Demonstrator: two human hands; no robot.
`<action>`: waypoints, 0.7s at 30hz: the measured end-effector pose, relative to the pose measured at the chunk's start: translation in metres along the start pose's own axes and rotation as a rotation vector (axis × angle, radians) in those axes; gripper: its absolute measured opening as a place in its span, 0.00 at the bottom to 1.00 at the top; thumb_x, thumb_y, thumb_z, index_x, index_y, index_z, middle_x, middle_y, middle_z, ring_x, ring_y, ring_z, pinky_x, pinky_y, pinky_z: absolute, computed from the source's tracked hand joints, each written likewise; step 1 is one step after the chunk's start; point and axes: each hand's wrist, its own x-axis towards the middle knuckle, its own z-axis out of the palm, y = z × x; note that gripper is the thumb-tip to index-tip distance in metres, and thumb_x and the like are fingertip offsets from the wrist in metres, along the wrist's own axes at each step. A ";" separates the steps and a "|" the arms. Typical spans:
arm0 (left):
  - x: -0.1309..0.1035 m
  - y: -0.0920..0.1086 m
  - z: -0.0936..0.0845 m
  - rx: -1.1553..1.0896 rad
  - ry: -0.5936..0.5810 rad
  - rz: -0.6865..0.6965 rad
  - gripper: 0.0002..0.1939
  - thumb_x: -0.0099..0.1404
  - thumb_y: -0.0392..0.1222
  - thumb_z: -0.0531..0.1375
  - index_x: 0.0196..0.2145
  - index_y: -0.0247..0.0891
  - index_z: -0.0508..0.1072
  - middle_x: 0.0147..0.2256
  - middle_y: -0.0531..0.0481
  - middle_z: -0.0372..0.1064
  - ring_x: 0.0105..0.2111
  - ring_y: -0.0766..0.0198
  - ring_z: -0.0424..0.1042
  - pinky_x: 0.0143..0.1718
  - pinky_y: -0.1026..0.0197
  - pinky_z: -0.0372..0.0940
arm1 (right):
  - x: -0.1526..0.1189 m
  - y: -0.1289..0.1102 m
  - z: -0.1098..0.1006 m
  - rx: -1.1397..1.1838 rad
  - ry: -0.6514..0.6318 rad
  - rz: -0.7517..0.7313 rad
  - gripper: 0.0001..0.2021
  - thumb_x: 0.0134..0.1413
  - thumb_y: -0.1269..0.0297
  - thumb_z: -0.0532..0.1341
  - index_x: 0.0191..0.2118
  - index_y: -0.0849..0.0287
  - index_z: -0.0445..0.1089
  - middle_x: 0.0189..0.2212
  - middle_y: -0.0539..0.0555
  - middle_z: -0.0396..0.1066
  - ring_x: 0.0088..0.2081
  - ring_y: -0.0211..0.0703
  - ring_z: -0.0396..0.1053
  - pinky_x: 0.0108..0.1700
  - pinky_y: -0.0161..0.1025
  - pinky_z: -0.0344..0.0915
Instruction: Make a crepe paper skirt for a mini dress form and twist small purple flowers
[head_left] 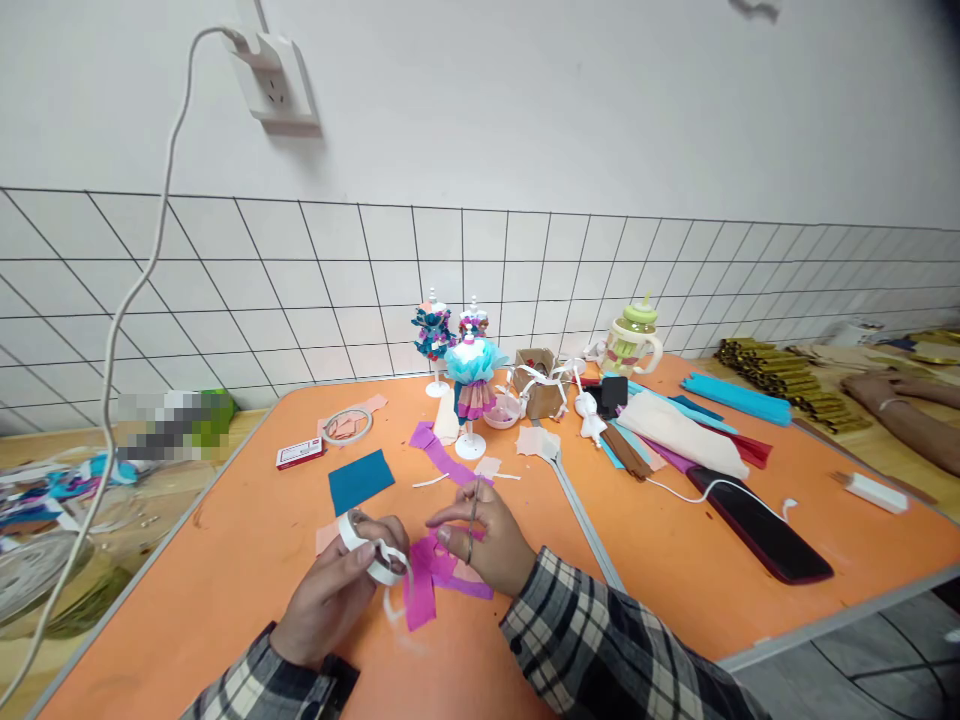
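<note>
In my left hand (pixel 330 595) is a roll of white tape (pixel 386 572), gripped between thumb and fingers, with a loose strip curling off its right side. My right hand (pixel 501 545) is curled around a thin metal tool (pixel 472 522) that points up; whether it is scissors or tweezers I cannot tell. Magenta crepe paper pieces (pixel 420 602) lie on the table between and below both hands. Ahead of them stands a small white dress form (pixel 470 445) wearing a light blue ruffle and a pink and purple skirt.
Two more dress forms (pixel 433 335) stand behind. A blue paper sheet (pixel 361 482), a red and white box (pixel 300 454) and a hoop (pixel 367 428) lie left. To the right are a cardboard box (pixel 541 395), a cup (pixel 634 340), crepe rolls (pixel 682 430) and a phone (pixel 765 530).
</note>
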 end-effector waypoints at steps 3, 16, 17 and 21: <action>-0.001 -0.003 -0.003 0.096 -0.002 -0.011 0.17 0.63 0.53 0.60 0.28 0.37 0.77 0.27 0.47 0.67 0.30 0.57 0.66 0.34 0.56 0.62 | -0.001 -0.002 0.000 0.158 -0.221 0.040 0.23 0.41 0.46 0.71 0.39 0.58 0.78 0.46 0.58 0.71 0.49 0.49 0.66 0.56 0.49 0.60; 0.010 -0.007 -0.004 0.574 -0.030 -0.133 0.25 0.60 0.62 0.62 0.25 0.35 0.78 0.23 0.49 0.69 0.25 0.61 0.66 0.29 0.61 0.61 | -0.005 0.009 0.010 0.195 -0.326 0.206 0.26 0.38 0.45 0.71 0.36 0.63 0.76 0.26 0.50 0.71 0.28 0.35 0.66 0.34 0.35 0.64; 0.010 -0.007 -0.002 0.613 -0.021 -0.133 0.24 0.60 0.61 0.63 0.22 0.36 0.76 0.21 0.51 0.67 0.24 0.62 0.65 0.28 0.61 0.60 | -0.005 0.010 0.010 0.170 -0.328 0.211 0.24 0.39 0.46 0.72 0.36 0.64 0.76 0.25 0.50 0.70 0.26 0.34 0.65 0.31 0.34 0.62; 0.009 -0.006 0.005 0.758 0.048 -0.102 0.19 0.58 0.51 0.67 0.17 0.37 0.71 0.19 0.54 0.63 0.22 0.64 0.61 0.27 0.62 0.56 | -0.005 0.012 0.008 0.031 -0.311 0.185 0.13 0.43 0.58 0.70 0.31 0.63 0.76 0.21 0.47 0.68 0.23 0.32 0.61 0.27 0.32 0.57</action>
